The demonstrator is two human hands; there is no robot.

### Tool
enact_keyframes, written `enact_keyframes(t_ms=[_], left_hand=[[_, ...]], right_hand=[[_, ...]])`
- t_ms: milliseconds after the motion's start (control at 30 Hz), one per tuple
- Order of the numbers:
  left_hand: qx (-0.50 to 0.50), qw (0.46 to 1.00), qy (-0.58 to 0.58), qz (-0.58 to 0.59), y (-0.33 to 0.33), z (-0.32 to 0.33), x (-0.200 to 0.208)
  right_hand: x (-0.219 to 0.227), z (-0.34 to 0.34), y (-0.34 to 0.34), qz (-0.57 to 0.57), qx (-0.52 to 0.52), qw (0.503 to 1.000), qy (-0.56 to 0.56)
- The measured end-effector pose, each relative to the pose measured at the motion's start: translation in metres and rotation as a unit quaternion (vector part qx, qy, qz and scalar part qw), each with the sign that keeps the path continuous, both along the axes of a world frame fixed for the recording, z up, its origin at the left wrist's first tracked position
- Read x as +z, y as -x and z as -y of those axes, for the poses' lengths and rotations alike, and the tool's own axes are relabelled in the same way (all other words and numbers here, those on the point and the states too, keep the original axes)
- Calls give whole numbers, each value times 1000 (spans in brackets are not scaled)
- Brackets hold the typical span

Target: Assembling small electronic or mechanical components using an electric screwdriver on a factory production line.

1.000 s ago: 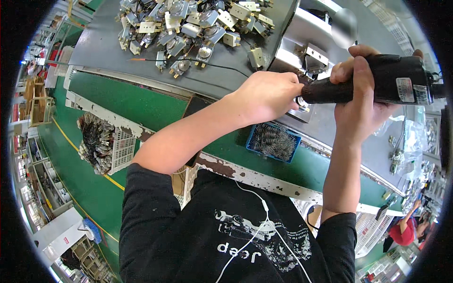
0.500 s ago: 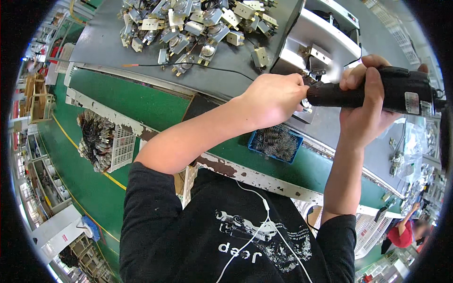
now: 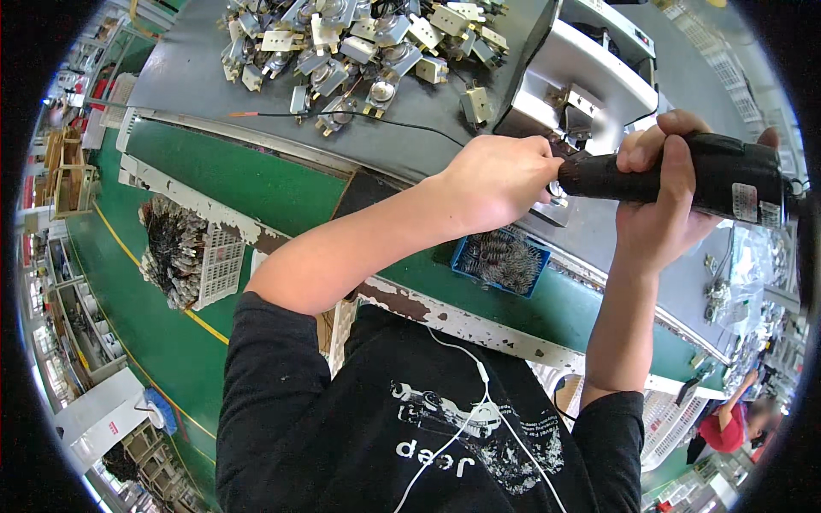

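Note:
My right hand (image 3: 658, 201) is wrapped round the body of a black electric screwdriver (image 3: 718, 175), which lies nearly level and points left. Its nose meets the fingertips of my left hand (image 3: 496, 184). Those fingers are pinched together, and what they hold is hidden behind the hand and the tool's nose. Close behind them stands a silver metal machine housing (image 3: 590, 56), with a small bracketed metal part (image 3: 581, 103) at its front. A thin black wire (image 3: 376, 121) with a reddish end runs across the worktop toward my left hand.
Several metal thermostat-like parts (image 3: 359, 51) are heaped at the back left of the grey worktop (image 3: 188, 77). Below the bench edge sits a blue basket (image 3: 528, 292) of springs. A white crate (image 3: 221, 265) with wired parts stands left; a person in red (image 3: 725, 432) is far right.
The screwdriver's rear end has dipped slightly, with my right hand still round it. My left hand keeps its place at the nose. The whole view has shifted a little.

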State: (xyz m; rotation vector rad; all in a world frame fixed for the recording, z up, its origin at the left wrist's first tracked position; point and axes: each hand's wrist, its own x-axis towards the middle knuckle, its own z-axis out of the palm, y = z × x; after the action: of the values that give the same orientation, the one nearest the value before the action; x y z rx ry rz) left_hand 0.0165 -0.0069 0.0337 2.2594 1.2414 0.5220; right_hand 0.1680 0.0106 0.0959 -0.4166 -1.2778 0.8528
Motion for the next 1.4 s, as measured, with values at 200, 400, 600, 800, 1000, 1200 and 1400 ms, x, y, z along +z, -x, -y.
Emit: enact_keyframes(t_ms=[200,400,600,800,1000,1200,1400], left_hand=[[5,1000,-19,4,2,2,-1],[-2,1000,-20,14,4,1,-3],[-55,998,8,-25,11,-13,-2],[-27,999,-6,-17,13,-7,-5],[-11,999,0,-31,10,-4,-4],[-18,999,2,-47,11,-4,-2],[-23,999,-9,-24,10,-3,-2]], right_hand=[[-4,0,-8,17,11,998,64],[-4,1,1,10,2,1000,25],[4,1,7,59,13,998,13],[3,-4,4,174,-25,983,54],[14,-3,30,102,-39,994,1],[4,-6,12,161,-2,987,-26],[2,-9,12,183,21,983,-8]])
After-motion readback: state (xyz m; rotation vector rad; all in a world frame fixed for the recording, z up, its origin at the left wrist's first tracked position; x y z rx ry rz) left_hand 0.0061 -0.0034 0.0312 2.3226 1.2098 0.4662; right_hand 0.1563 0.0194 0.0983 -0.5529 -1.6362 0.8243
